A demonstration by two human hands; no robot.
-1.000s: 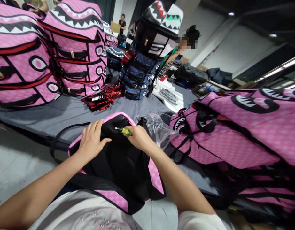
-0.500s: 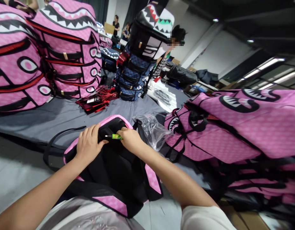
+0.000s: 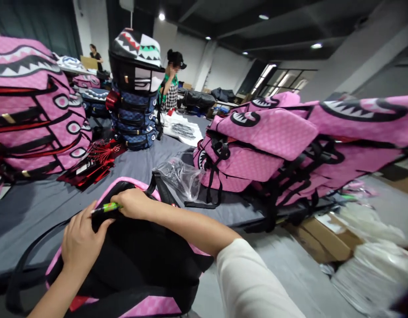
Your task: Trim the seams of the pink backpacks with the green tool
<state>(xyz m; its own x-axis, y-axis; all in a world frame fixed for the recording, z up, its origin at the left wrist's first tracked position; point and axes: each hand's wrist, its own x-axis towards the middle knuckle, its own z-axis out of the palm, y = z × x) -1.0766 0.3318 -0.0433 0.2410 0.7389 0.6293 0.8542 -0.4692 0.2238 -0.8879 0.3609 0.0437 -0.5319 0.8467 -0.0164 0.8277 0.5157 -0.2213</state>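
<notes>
A pink and black backpack [image 3: 137,260] lies back-side up at the near edge of a grey table [image 3: 41,203]. My left hand [image 3: 79,240] grips the black top edge of that backpack, fingers curled over it. My right hand [image 3: 132,204] is closed around a green pen-like tool [image 3: 106,207], whose tip points left, close to my left fingers. A black strap [image 3: 24,251] loops out to the left of the bag.
Stacks of pink backpacks stand at the left [image 3: 31,115] and right [image 3: 290,141]. A pile of blue and black backpacks [image 3: 134,97] rises behind, with red hang tags [image 3: 91,163] and a clear plastic bag [image 3: 180,176] nearby. A person [image 3: 170,84] stands beyond. Cardboard and white bags [image 3: 356,247] lie on the floor.
The view has swung to the right, so the hands and backpack now sit lower left. Both hands keep their hold; the pen has stayed at the bag's top edge.
</notes>
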